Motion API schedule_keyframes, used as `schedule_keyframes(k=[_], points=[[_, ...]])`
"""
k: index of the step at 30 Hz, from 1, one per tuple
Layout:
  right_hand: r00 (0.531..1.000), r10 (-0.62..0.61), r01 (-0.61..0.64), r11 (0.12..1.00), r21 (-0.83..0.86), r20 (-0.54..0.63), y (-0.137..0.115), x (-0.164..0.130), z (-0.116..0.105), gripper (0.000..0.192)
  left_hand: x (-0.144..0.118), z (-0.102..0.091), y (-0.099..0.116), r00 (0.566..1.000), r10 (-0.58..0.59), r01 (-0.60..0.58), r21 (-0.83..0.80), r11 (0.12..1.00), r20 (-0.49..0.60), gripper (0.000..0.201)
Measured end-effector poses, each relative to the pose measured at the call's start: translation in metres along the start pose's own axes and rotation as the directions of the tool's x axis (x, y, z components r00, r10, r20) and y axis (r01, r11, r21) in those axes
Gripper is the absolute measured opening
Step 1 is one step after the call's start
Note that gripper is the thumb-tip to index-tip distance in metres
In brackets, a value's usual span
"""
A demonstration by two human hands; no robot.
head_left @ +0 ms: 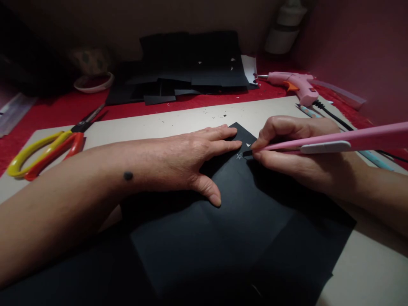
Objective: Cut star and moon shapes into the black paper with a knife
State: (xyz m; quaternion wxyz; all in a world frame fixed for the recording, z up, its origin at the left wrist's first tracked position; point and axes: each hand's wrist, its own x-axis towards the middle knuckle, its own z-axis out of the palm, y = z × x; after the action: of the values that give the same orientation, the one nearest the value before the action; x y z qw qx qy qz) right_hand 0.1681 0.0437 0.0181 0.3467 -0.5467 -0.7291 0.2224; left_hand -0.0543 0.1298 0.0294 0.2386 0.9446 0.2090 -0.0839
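Note:
Black paper [242,216] lies at an angle across the pale board, one corner pointing away from me. My left hand [204,153] rests flat on it, fingers spread near that corner. In my right hand [287,144] is a pink craft knife [360,136] with a pale slider, pinched close to its dark blade. The blade tip meets the paper beside a small star outline [239,156]. Just above the blade, a small white star-like cutout [248,145] shows in the paper.
Yellow-and-red scissors [68,142] lie on the left of the pale board [153,123]. Behind are stacked black sheets [197,63] and a tape-like ring [94,82]. At the right sit a pink glue gun [295,85], its cord and a blue patterned pen-like stick [376,160].

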Motion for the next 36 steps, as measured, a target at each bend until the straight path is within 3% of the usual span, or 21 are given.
schedule_keyframes(k=[9,15,22,28,33,36], points=[[0.999,-0.048,0.048,0.998,-0.052,0.001,0.004,-0.001,-0.001,0.012,0.001,0.001,0.002,1.0,-0.003,0.003,-0.001,1.0,0.001,0.106],[0.998,0.068,-0.068,0.995,0.069,-0.007,0.002,-0.004,-0.001,0.011,0.002,0.0,0.002,1.0,-0.002,0.002,0.005,1.0,0.002,0.108],[0.994,0.109,-0.107,0.991,0.075,-0.022,0.001,-0.004,-0.001,0.01,0.002,0.001,0.001,1.0,0.005,-0.005,-0.011,1.0,-0.005,0.107],[0.991,0.061,-0.054,0.997,0.06,-0.118,-0.011,-0.006,-0.011,0.012,0.0,0.002,0.0,0.999,0.026,-0.026,-0.008,1.0,-0.019,0.1],[0.979,0.086,-0.063,0.99,0.125,-0.186,-0.02,-0.009,-0.023,0.014,0.004,0.011,0.002,0.993,0.015,-0.002,0.108,0.994,-0.118,0.11],[0.975,0.083,-0.045,0.983,0.179,-0.208,-0.011,-0.005,-0.023,0.011,0.007,0.018,0.011,0.976,-0.091,0.142,0.265,0.954,-0.197,0.108]])
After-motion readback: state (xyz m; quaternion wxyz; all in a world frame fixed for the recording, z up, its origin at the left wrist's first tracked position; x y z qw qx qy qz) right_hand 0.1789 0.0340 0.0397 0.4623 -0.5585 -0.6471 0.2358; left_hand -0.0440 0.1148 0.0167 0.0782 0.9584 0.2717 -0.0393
